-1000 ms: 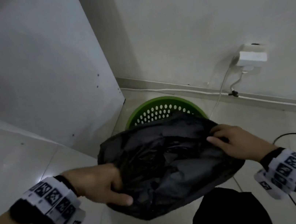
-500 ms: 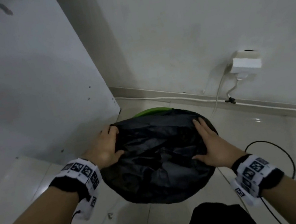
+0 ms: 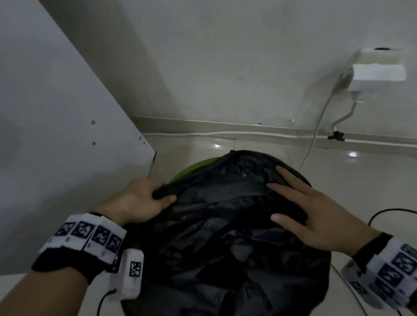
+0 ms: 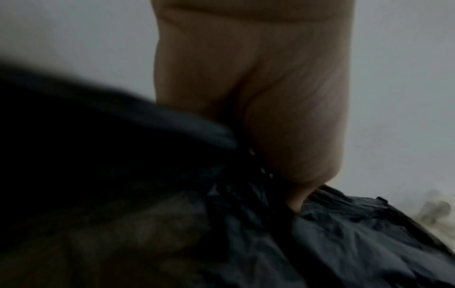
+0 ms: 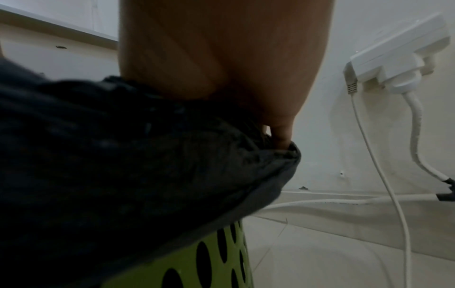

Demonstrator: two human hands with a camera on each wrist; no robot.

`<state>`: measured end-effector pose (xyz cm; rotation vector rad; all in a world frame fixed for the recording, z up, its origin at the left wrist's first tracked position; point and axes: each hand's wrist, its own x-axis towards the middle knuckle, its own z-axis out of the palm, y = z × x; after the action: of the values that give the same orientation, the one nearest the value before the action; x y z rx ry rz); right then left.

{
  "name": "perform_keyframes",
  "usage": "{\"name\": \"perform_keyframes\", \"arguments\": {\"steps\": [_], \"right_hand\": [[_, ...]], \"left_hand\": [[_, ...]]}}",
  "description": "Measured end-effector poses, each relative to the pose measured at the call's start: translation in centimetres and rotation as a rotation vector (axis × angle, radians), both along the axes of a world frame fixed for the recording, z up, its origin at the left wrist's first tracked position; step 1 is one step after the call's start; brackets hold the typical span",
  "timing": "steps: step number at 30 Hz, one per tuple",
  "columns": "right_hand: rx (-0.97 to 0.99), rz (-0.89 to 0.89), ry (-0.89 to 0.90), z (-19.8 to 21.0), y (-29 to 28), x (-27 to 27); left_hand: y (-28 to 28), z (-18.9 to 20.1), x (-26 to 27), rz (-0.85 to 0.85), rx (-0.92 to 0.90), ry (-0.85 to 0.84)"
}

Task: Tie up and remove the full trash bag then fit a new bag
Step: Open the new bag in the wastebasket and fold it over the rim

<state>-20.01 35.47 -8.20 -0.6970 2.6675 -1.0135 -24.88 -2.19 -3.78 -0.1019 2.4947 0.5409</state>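
Gripping the black bag's (image 3: 216, 251) rim over the green bin (image 3: 195, 165), left hand (image 3: 138, 203) pinches plastic; right hand's (image 3: 315, 212) straight fingers (image 3: 285, 192) press flat.

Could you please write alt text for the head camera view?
A person's left hand pinches the edge of a black plastic trash bag over a green perforated bin, while the right hand lies flat on it.

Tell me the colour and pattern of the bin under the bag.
Green bin with round holes; clearest in the right wrist view.
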Motion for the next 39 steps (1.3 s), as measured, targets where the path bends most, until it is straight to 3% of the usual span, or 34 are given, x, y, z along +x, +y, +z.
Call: {"name": "perform_keyframes", "arguments": {"steps": [3, 6, 8, 10, 13, 15, 20, 22, 25, 29, 32, 35, 39], "right_hand": [[0.01, 0.038, -0.049, 0.4, -0.1, -0.7], [-0.003, 0.054, -0.138, 0.9, -0.5, -1.2], [0.033, 0.075, -0.169, 0.9, -0.7, -1.3], [0.107, 0.091, -0.206, 1.0, -0.7, -1.6], [0.183, 0.101, -0.27, 1.7, -0.6, -2.6], [0.164, 0.073, -0.264, 2.4, -0.7, -3.5], [-0.001, 0.026, -0.161, 2.6, -1.7, -5.7], [-0.031, 0.018, -0.183, 2.6, -2.2, -6.4], [-0.06, -0.062, -0.287, 2.5, -2.5, -7.1], [0.078, -0.088, -0.551, 1.3, -1.5, -7.6], [0.068, -0.114, -0.746, 1.7, -1.2, -7.2], [0.05, -0.153, -0.719, 2.0, -0.4, -6.5], [-0.023, -0.283, -0.482, 2.4, 1.3, -4.1]], "left_hand": [[-0.7, -0.1, -1.0, -0.036, -0.094, 0.022], [-0.5, 0.4, -1.9, -0.097, -0.36, 0.145], [-0.7, 0.8, -2.5, -0.1, -0.392, 0.212], [-1.4, 0.8, -2.9, -0.047, -0.277, 0.184], [-2.4, 0.3, -3.3, 0.144, 0.156, 0.032], [-2.1, -0.1, -3.4, 0.271, 0.352, -0.031], [-1.0, -1.2, -3.5, 0.353, 0.468, 0.002], [-0.9, -1.4, -3.5, 0.36, 0.46, 0.017], [-0.4, -2.1, -3.6, 0.334, 0.303, -0.02], [-0.6, -3.3, -3.8, 0.28, 0.141, -0.148], [-1.8, -3.4, -3.1, 0.201, 0.036, -0.216], [-3.1, -3.0, -1.1, 0.276, 0.108, -0.277], [-4.5, -1.8, 3.2, 0.499, 0.267, -0.315]]}}
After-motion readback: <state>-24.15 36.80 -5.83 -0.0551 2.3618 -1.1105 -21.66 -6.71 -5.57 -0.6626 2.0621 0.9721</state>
